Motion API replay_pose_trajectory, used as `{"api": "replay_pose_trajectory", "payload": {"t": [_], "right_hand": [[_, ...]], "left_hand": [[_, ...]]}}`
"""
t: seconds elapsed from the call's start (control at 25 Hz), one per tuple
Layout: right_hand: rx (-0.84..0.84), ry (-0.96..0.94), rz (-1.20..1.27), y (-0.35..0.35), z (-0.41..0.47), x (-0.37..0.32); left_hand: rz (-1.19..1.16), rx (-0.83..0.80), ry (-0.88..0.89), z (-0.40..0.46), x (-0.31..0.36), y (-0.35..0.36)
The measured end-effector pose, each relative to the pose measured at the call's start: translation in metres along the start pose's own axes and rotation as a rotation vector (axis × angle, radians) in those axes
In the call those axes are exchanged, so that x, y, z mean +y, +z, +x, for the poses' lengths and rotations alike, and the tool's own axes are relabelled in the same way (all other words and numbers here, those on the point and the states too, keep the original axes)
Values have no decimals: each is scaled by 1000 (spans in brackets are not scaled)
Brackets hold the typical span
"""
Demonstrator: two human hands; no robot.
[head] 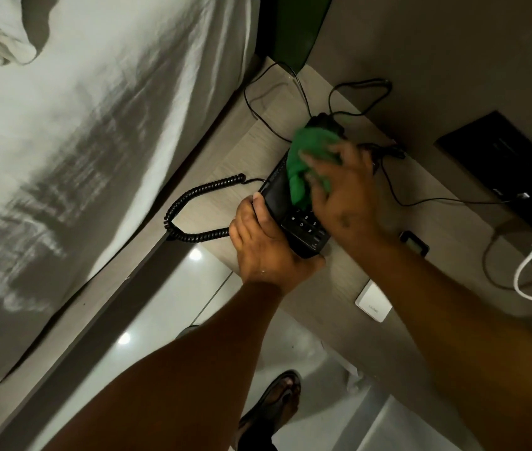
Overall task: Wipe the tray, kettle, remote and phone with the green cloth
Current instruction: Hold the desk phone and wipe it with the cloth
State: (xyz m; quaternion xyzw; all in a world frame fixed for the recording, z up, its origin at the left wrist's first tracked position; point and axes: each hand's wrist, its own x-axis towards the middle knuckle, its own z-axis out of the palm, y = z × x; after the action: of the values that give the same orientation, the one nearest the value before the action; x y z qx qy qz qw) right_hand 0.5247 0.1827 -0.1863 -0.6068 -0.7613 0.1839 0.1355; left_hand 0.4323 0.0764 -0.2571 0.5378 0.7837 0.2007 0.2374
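At the left, beside the bed [79, 125], the coiled handset cord [193, 203] lies on the wooden tabletop [349, 278], and the black desk phone [297, 222] is steadied at its near corner by the left hand [264, 245], its grip clamped on the phone's edge. Further right, the green cloth [306, 157] is bunched under the right hand [339, 190], whose grip is closed on it over the phone's upper half. The wipe would be judged best done with light, even strokes, the keypad being pressed gently and the base kept pinned; no tray, kettle or remote is seen, and no container.
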Motion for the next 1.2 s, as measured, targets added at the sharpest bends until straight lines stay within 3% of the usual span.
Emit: {"api": "replay_pose_trajectory", "payload": {"t": [0.12, 0.2, 0.28, 0.36, 0.52, 0.64, 0.72, 0.84, 0.96, 1.08, 1.2], "right_hand": [[-84, -160, -78, 4, -28, -4], [25, 7, -64, 1, 0, 8], [149, 300, -18, -6, 30, 26], [163, 402, -47, -11, 32, 35], [-21, 112, -174, -11, -45, 25], [-104, 16, -177, -18, -70, 31], [-29, 70, -232, -20, -28, 49], [42, 312, -77, -27, 22, 59], [4, 203, -144, -13, -27, 47], [46, 233, 188, -12, -88, 42], [222, 600, 846, -38, -106, 36]], "left_hand": [[-3, -30, -12, -1, 1, -1], [21, -40, -25, -1, 1, -1], [50, -22, -28, 0, 1, 0], [65, -8, -23, 0, 1, 2], [85, 18, -20, 1, 0, 4], [108, 22, -7, -1, 1, 4], [106, 19, -4, -1, 1, 3], [105, -40, -10, -1, 1, -1], [115, -69, -27, -2, 4, -3], [105, -117, -47, 1, 8, -10], [4, -200, -35, -4, 8, -28]]}}
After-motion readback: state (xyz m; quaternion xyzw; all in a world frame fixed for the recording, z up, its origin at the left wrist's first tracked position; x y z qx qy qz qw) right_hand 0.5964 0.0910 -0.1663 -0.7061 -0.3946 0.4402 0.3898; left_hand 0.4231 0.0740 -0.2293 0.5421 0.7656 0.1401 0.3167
